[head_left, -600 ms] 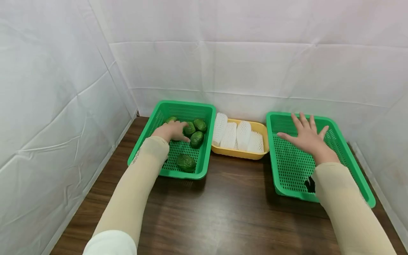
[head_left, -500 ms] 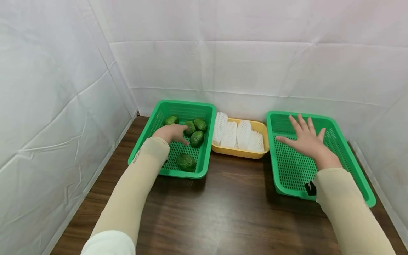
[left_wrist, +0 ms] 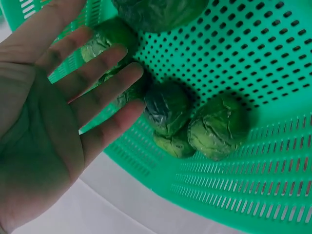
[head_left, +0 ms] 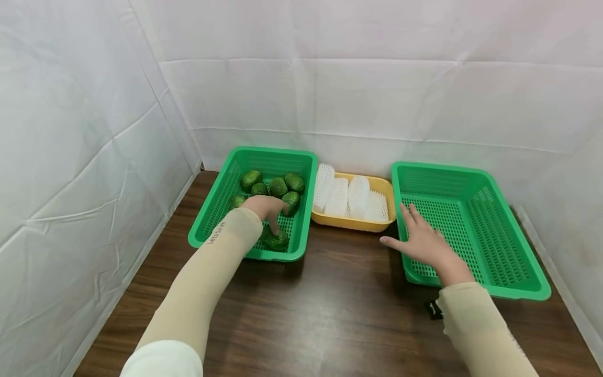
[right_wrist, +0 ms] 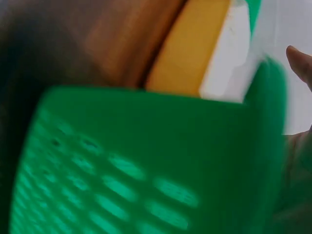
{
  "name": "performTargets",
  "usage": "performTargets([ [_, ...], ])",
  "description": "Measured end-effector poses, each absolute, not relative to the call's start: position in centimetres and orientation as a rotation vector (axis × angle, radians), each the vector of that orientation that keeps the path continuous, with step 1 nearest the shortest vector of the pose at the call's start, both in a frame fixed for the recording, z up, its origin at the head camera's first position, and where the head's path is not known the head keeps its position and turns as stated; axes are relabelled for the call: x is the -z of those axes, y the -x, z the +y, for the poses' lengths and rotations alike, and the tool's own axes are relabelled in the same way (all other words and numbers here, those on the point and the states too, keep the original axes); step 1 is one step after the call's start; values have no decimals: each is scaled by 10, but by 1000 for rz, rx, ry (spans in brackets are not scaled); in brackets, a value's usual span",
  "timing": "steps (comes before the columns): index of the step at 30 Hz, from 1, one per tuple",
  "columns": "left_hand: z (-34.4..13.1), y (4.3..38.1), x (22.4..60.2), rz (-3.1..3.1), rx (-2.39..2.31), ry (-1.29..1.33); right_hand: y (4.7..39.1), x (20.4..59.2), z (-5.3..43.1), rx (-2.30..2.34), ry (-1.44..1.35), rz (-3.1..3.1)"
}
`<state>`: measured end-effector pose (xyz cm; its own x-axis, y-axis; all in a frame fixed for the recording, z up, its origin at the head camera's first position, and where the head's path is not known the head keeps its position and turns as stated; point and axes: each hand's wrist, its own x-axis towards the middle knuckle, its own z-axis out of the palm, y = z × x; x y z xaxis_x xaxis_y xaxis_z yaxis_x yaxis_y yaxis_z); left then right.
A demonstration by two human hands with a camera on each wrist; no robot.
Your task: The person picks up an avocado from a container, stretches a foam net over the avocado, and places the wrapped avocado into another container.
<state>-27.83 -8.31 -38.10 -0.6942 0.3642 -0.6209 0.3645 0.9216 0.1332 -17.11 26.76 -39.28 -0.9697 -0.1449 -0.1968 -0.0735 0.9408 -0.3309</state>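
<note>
My left hand is over the left green basket, its thumb just at the front avocado; whether they touch I cannot tell. In the left wrist view its fingers are straight and spread, and the palm holds nothing. Several wrinkled, dark green avocados lie in that basket, mostly toward the back. My right hand, fingers extended, hovers over the left side of the right green basket. The right wrist view is blurred and shows only part of that hand beside the basket wall.
A yellow tray with several white foam net sleeves stands between the baskets. Everything rests on a dark wood table. White cloth hangs behind and at the sides.
My left hand has moved forward in the basket, toward me and slightly right, to the front avocado, uncovering those behind. My right hand has moved left and toward me, to the right basket's left edge.
</note>
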Motion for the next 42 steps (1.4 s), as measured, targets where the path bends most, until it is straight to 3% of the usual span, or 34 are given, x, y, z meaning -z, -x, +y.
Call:
performTargets([
  [13,-79,273,390,2355,46,-532,167,429,268,615,89,2786],
  [23,-66,269,388,2336,203,-641,166,429,275,749,95,2749],
  [42,-83,267,384,2365,269,-549,173,433,269,781,93,2750],
])
